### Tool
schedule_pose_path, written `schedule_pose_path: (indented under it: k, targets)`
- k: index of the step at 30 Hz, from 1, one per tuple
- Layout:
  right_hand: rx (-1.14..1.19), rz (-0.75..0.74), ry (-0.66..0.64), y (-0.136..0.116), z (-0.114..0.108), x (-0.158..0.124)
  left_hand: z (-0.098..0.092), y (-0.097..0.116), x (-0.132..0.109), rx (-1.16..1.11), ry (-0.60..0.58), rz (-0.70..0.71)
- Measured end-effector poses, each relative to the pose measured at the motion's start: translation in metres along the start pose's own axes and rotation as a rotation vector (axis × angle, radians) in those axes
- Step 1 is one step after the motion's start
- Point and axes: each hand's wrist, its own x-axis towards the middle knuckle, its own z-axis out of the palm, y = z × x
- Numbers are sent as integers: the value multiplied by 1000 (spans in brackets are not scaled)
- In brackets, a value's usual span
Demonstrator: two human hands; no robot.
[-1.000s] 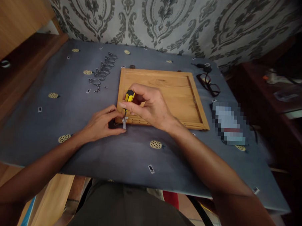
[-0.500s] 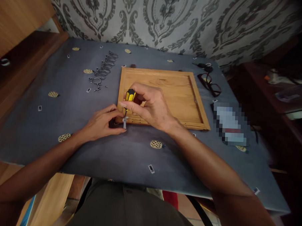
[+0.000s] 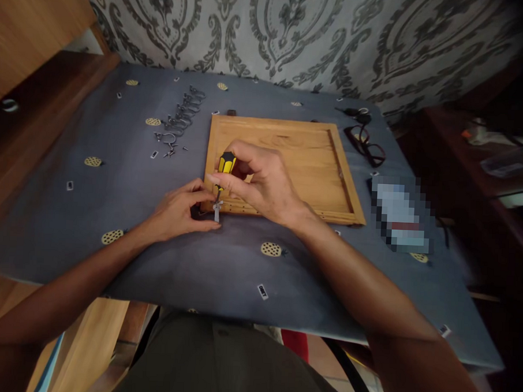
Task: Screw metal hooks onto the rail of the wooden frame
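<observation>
A shallow wooden frame panel (image 3: 306,157) lies flat on the grey-blue tablecloth (image 3: 113,207). My right hand (image 3: 262,184) is closed round a small yellow-and-black screwdriver (image 3: 225,163), held upright with its tip at the panel's near left corner. My left hand (image 3: 176,212) rests on the cloth beside that corner, fingers pinched on a small metal bracket (image 3: 217,210) under the screwdriver tip.
A row of metal hooks (image 3: 182,111) and loose screws (image 3: 170,151) lies at the back left. Dark-framed glasses (image 3: 367,146) sit right of the panel. A blurred-out flat object (image 3: 401,216) lies at the right. A patterned wall stands behind the table.
Both hands stay at the panel's corner; only the camera view has shifted slightly. The screwdriver's position is nearly unchanged.
</observation>
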Motion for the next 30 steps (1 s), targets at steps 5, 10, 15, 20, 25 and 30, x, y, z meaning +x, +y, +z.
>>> schedule_pose_path:
  k: [5, 10, 15, 20, 25, 30]
  targets:
    - [0, 19, -18, -1, -1, 0, -2, 3, 1, -30, -13, 0]
    - [0, 28, -21, -1, -1, 0, -2, 4, 1, -34, -15, 3]
    - [-5, 36, 9, 1, 0, 0, -2, 3, 0, 3, -20, -1]
    - [15, 46, 29, 2, -1, 1, -4, 4, 0, 26, -20, -4]
    - [35, 73, 30, 2, 0, 0, -3, 8, -1, 43, -18, -18]
    - [18, 66, 38, 1, 0, -1, -2, 8, 0, 47, -21, -26]
